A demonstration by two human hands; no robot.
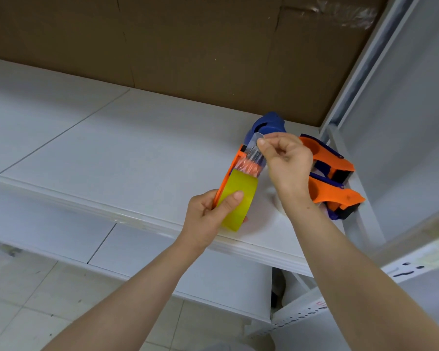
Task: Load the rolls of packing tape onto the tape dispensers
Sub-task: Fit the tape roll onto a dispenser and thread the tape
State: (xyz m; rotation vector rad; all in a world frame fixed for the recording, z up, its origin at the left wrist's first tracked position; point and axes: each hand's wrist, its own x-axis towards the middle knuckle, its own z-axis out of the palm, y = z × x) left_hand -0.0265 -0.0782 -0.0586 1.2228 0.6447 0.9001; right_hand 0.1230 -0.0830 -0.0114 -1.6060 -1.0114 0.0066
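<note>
White shelf (137, 148), cardboard backing (188, 46), tiled floor (23, 287), tape dispensers (325, 153)

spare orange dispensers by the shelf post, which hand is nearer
Right. The right hand, pinching the clear tape end, is just beside the spare orange dispensers. The left hand grips the yellow tape roll farther left.

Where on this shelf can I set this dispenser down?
Free: the wide bare stretch of white shelf left of the held dispenser, between the cardboard back and the front edge. Crowded: the right corner by the upright post, where two orange dispensers lie beyond the right hand pinching tape.
</note>
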